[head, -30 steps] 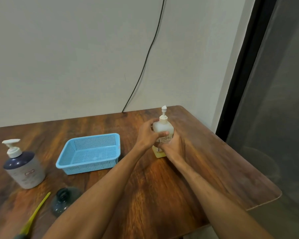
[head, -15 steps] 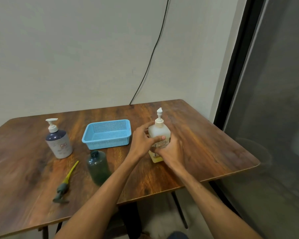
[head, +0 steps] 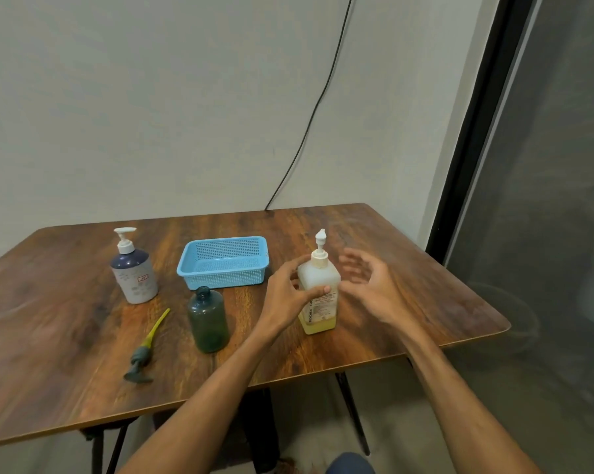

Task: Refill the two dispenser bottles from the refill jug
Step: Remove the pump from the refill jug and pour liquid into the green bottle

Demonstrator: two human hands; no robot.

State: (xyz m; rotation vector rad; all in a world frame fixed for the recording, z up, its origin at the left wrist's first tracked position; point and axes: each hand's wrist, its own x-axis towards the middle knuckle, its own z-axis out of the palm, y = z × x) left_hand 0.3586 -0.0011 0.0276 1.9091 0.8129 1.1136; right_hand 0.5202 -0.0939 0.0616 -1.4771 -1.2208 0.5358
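Note:
A translucent white pump bottle (head: 319, 285) with a little yellow liquid at its bottom stands upright on the wooden table (head: 66, 371). My left hand (head: 288, 295) grips its left side, thumb across the front. My right hand (head: 367, 285) hovers just right of it, fingers spread, touching nothing. A dark green bottle (head: 208, 319) with no cap stands left of my left arm. Its grey pump with a yellow tube (head: 146, 347) lies on the table. A navy and white pump bottle (head: 133, 268) stands at the left.
An empty blue plastic basket (head: 224, 262) sits behind the green bottle. A black cable (head: 309, 118) runs down the wall to the table's back edge. A dark glass door (head: 545, 200) stands to the right. The table's front edge is close to me.
My right hand has let go of the white pump bottle and moved off to its right. The view has pulled back, showing more of the table.

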